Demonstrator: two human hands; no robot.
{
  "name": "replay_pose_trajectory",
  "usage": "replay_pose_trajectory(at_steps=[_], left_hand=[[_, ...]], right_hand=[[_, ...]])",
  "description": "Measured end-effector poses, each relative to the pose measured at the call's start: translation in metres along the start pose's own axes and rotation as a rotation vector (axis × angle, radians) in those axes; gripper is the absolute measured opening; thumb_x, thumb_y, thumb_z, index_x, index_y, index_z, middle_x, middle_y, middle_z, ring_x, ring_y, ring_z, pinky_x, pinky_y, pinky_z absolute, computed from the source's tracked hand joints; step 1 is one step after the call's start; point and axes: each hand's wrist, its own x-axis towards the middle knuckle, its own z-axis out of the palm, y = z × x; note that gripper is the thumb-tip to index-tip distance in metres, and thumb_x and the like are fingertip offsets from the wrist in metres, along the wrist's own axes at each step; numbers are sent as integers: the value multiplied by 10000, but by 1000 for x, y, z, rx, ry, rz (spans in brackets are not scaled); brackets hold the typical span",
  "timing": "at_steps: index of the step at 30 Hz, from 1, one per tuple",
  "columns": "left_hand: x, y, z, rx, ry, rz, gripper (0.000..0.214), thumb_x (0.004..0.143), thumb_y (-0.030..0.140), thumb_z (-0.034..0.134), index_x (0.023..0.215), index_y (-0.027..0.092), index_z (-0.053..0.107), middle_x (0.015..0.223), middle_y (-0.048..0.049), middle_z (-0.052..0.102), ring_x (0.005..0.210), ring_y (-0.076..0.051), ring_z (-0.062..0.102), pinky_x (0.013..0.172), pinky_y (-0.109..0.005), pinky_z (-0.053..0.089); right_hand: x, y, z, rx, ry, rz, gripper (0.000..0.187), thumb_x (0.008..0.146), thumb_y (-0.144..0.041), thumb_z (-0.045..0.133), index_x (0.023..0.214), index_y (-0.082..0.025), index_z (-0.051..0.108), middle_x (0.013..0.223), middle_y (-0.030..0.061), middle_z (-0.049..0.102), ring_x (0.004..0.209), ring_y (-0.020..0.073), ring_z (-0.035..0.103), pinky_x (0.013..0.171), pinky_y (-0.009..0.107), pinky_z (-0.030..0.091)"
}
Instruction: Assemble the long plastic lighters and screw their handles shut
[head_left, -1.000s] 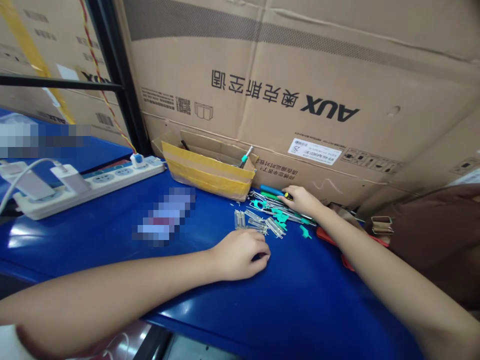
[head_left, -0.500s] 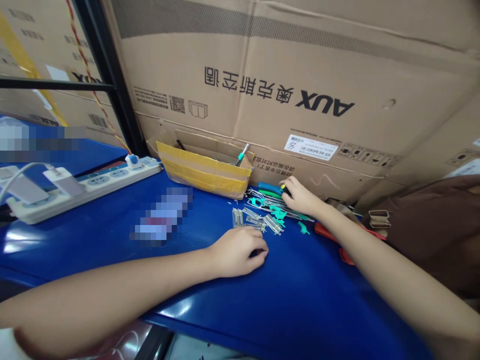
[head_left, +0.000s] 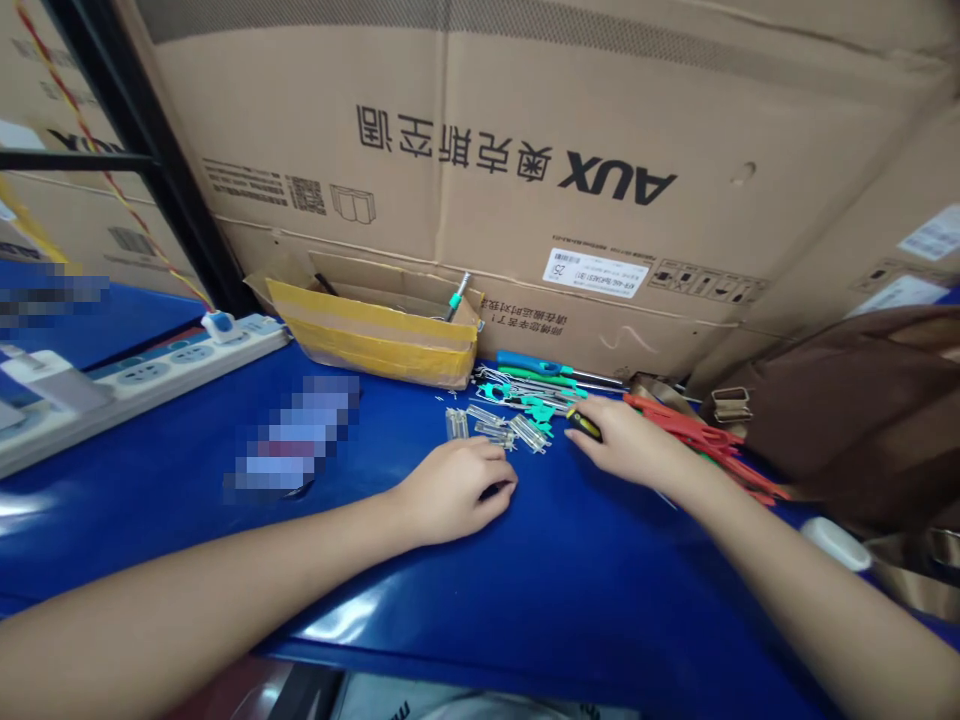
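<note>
My right hand (head_left: pixel 626 440) is closed around a screwdriver with a black and yellow handle (head_left: pixel 583 425). Its thin metal shaft sticks out below the palm. My left hand (head_left: pixel 461 490) rests on the blue table with fingers curled toward the thumb; whatever lies inside them is hidden. Just beyond the left knuckles are several small clear plastic pieces (head_left: pixel 529 433) with metal parts. Behind these lies a heap of thin metal rods and small teal plastic parts (head_left: pixel 536 408), with a blue handle (head_left: pixel 525 362) at its back.
Red plastic pieces (head_left: pixel 694 435) lie beyond my right wrist, beside a brown bag (head_left: pixel 847 400). A yellow-taped cardboard box (head_left: pixel 375 345) stands against a large carton (head_left: pixel 480 200). To the left are a blurred-out flat object (head_left: pixel 296 440) and a white power strip (head_left: pixel 187 365).
My right hand has come away from the back of the heap toward me, bringing the screwdriver. My left hand keeps its place by the clear pieces. The camera view has shifted right.
</note>
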Motion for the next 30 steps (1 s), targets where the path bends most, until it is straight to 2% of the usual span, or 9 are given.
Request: replay_pose_trajectory(at_steps=[3,6,11,15,19,22,26,30], left_hand=[[2,-4,-6,33,18,7,257,1002,254,502,1008,180,748,956,-63,721,936,-242,638,883,-388,483],[4,-9,-10,87,44,3,246,998,239,506,1048,185,740,990,-66,729,956,-247,641,897,-408,475],[6,-17,-9,160,50,11,239,998,232,518,1064,193,745,1002,-62,739,965,-241,652,894,-403,473],[8,-20,-8,171,52,15,243,1002,236,514,1072,198,744,1007,-57,740,966,-237,648,860,-386,467],[9,-23,-8,166,35,11,251,1012,254,506,1096,212,739,1005,-52,737,964,-227,645,864,-376,456],[9,-25,-6,159,35,16,249,1011,246,506,1097,216,737,1018,-51,738,969,-222,642,873,-370,450],[9,-25,-5,153,36,19,253,1010,247,503,1100,210,737,1022,-54,739,961,-222,640,867,-367,453],[9,-24,-5,129,18,32,250,1008,248,504,1103,210,732,1038,-48,737,981,-221,643,899,-375,450]], right_hand=[[-32,-8,3,12,-97,-8,87,926,-208,587,978,-218,656,1027,76,678,866,215,649,769,314,479],[-50,-11,4,32,-148,20,155,914,-147,553,1023,-233,621,1054,52,669,901,200,646,767,296,474],[-52,2,8,3,-117,127,212,863,-85,502,1005,-199,611,1017,97,640,933,243,621,820,345,470],[-56,15,11,-29,-103,160,222,819,-65,510,960,-183,635,1035,135,617,956,286,607,828,386,464],[-64,24,3,10,-111,143,224,831,-59,518,897,-212,668,1006,88,652,948,242,630,851,345,482],[-67,35,-8,43,-75,148,233,887,-101,513,959,-240,686,1079,51,682,1007,196,645,909,294,488],[-67,60,-14,-32,12,311,195,875,-123,518,971,-198,671,1121,127,698,1087,283,639,914,370,492],[-68,83,-12,-116,-19,489,186,857,-261,620,1013,-185,687,1084,182,726,979,361,680,729,398,494]])
